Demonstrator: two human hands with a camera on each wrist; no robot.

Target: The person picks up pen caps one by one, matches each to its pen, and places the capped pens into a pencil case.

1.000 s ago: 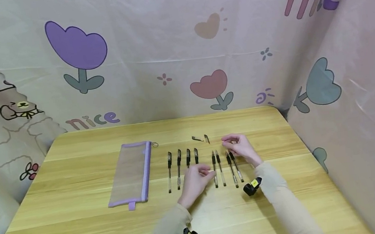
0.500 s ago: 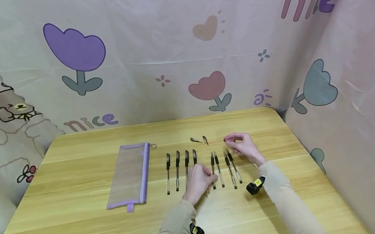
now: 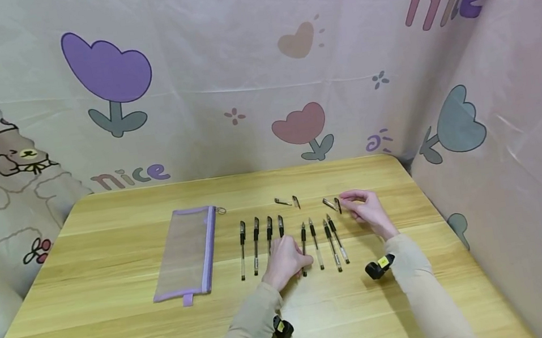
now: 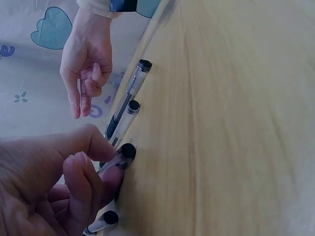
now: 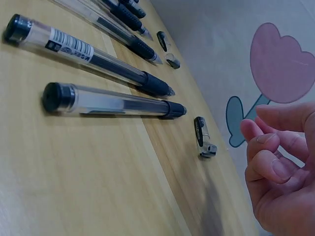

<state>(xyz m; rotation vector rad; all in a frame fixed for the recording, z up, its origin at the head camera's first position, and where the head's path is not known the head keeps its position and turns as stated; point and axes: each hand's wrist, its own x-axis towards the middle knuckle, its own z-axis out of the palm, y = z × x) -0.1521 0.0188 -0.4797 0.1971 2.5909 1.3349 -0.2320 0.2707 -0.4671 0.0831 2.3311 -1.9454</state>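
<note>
In the head view my left hand (image 3: 287, 261) pinches the lower end of an uncapped gel pen (image 3: 303, 233), thumb and finger on its clear barrel near the black end plug (image 4: 129, 151). To its right, three more uncapped gel pens (image 3: 315, 243) lie with black grips and tips pointing away. My right hand (image 3: 366, 210) hovers beside two pen caps (image 3: 329, 204) lying beyond these pens. Its fingers are loosely bent with nothing between them in the right wrist view. Two other pen caps (image 3: 296, 202) lie further left. Part of the held pen is hidden behind my fingers.
Several capped gel pens (image 3: 243, 249) stand in a row left of my left hand, which partly covers the nearest ones. A mesh zip pouch (image 3: 184, 254) with purple edging lies at the left. A printed curtain (image 3: 214, 85) borders the wooden table (image 3: 117, 326).
My right hand has set down a pen cap beside another one and drawn back to the right. My left hand has taken hold of the leftmost uncapped pen and shifted it slightly left and nearer.
</note>
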